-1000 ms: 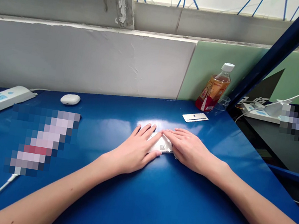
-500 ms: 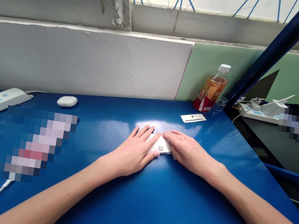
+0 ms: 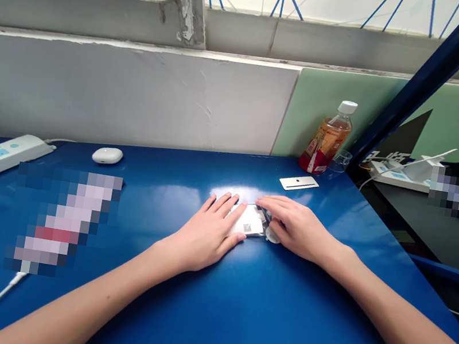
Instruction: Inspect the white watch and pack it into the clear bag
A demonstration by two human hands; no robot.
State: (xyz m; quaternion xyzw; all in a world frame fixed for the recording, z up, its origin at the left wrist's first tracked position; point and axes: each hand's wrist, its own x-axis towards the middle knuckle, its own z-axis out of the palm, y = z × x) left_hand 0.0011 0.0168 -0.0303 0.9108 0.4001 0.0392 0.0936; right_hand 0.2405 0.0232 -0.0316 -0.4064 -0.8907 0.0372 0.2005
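Observation:
A flat white packet (image 3: 249,220) with a small square printed code lies on the blue desk between my hands. Clear plastic (image 3: 273,235) shows at its right end. My left hand (image 3: 211,233) rests flat on the left part of the packet, fingers spread and thumb along its near edge. At the right end, my right hand (image 3: 301,228) is closed, its fingers together and bent over the clear plastic. The fingertips partly hide what they grip.
A white card (image 3: 298,183) with a dark line lies behind my right hand, near a drink bottle (image 3: 325,143). Leftward are a white earbud case (image 3: 107,155), a blurred-out phone-like item (image 3: 69,222) on a cable and a power strip (image 3: 5,159). A blue post (image 3: 418,80) rises at right.
My right hand has shifted slightly right, baring more of the packet's right end and the clear plastic. My left hand stays in place on the packet.

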